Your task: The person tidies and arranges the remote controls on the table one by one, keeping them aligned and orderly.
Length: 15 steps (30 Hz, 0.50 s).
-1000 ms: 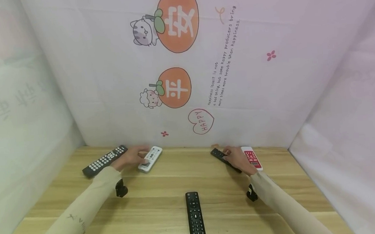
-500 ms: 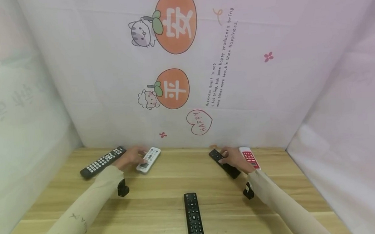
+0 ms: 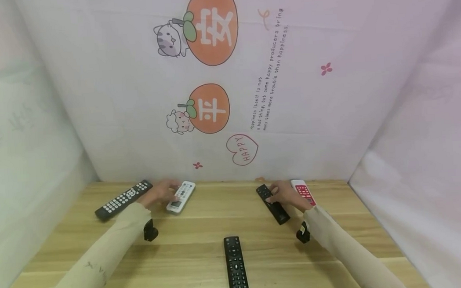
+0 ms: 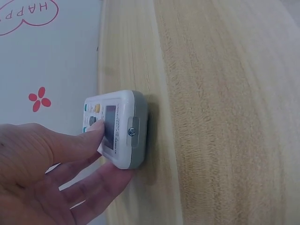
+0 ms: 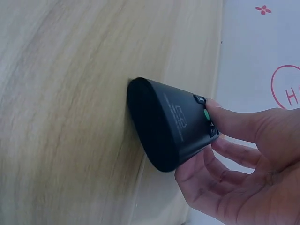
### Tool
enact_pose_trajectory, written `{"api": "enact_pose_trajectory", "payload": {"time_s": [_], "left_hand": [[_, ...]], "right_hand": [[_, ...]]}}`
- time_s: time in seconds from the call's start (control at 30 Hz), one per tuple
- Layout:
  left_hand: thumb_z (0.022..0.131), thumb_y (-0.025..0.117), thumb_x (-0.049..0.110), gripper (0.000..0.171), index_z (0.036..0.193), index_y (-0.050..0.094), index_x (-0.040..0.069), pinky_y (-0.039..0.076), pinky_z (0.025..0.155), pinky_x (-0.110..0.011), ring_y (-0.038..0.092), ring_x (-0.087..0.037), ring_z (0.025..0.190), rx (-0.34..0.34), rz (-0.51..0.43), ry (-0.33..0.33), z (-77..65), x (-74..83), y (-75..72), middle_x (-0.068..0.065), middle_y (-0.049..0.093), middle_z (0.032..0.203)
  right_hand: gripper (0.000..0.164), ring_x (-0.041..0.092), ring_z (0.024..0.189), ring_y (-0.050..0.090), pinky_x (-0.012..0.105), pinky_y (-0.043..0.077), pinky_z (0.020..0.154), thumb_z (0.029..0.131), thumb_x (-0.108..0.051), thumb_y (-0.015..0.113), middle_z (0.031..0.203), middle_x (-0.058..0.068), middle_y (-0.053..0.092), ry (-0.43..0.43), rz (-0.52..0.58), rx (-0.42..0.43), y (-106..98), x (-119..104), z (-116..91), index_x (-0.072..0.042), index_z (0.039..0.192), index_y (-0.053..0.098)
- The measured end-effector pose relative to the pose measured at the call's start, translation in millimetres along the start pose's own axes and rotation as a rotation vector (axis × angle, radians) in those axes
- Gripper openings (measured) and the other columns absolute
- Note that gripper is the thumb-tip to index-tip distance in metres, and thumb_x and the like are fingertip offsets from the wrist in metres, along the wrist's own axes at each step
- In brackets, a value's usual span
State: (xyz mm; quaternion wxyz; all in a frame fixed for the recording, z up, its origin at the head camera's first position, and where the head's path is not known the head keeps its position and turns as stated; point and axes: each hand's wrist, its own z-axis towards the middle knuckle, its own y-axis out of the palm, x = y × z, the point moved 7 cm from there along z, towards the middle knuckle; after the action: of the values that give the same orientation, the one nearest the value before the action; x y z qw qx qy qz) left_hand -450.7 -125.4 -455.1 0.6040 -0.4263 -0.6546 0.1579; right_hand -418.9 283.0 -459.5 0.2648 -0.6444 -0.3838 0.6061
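Note:
My left hand [image 3: 163,192] pinches a white remote control [image 3: 181,197] near the back of the table. In the left wrist view the thumb lies on the face of this white remote [image 4: 123,129], by its small dark screen, with fingers under its side. My right hand [image 3: 286,192] holds a small black remote control [image 3: 275,207], its thumb on top by the buttons. The right wrist view shows the end of the black remote [image 5: 164,122] tilted, one long edge raised, with fingers curled beneath it.
A long black remote with white buttons [image 3: 119,203] lies left of my left hand. Beyond my right hand lies a red and white remote [image 3: 304,193], partly hidden. Another black remote [image 3: 236,267] lies at the front middle. A printed cloth wall [image 3: 294,149] borders the wooden table [image 3: 196,234].
My right hand has turned the small black remote so it points more toward the front, and its lower end has come out from behind the hand. The left hand stays on the white remote.

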Motion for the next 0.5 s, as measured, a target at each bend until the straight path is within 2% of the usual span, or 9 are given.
{"api": "enact_pose_trajectory", "payload": {"time_s": [0.2, 0.4, 0.5], "left_hand": [[0.091, 0.073, 0.0, 0.064, 0.149, 0.047, -0.009, 0.053, 0.108, -0.052, 0.054, -0.048, 0.132, 0.002, 0.029, 0.05, -0.4, -0.3, 3.0, -0.034, 0.051, 0.149], [0.092, 0.072, 0.001, 0.063, 0.149, 0.046, -0.01, 0.057, 0.101, -0.047, 0.058, -0.046, 0.128, 0.009, 0.042, 0.062, -1.9, 1.3, 0.3, -0.034, 0.052, 0.148], [0.092, 0.071, 0.0, 0.063, 0.148, 0.047, -0.011, 0.056, 0.102, -0.049, 0.058, -0.047, 0.128, 0.01, 0.045, 0.081, -3.0, 3.0, -0.8, -0.036, 0.052, 0.147]], "right_hand": [[0.047, 0.027, 0.086, 0.073, 0.037, 0.065, 0.073, 0.094, -0.009, 0.077, 0.111, 0.029, 0.071, 0.083, 0.03, -0.027, 4.7, 4.5, -1.1, 0.013, 0.131, 0.059], [0.047, 0.027, 0.084, 0.071, 0.037, 0.066, 0.07, 0.096, -0.011, 0.074, 0.112, 0.029, 0.069, 0.139, 0.061, -0.052, 3.9, 5.1, -2.5, 0.012, 0.133, 0.057], [0.046, 0.028, 0.085, 0.072, 0.039, 0.066, 0.071, 0.096, -0.009, 0.073, 0.113, 0.03, 0.069, 0.156, 0.114, -0.062, 5.1, 5.7, -2.2, 0.012, 0.134, 0.055]]}}
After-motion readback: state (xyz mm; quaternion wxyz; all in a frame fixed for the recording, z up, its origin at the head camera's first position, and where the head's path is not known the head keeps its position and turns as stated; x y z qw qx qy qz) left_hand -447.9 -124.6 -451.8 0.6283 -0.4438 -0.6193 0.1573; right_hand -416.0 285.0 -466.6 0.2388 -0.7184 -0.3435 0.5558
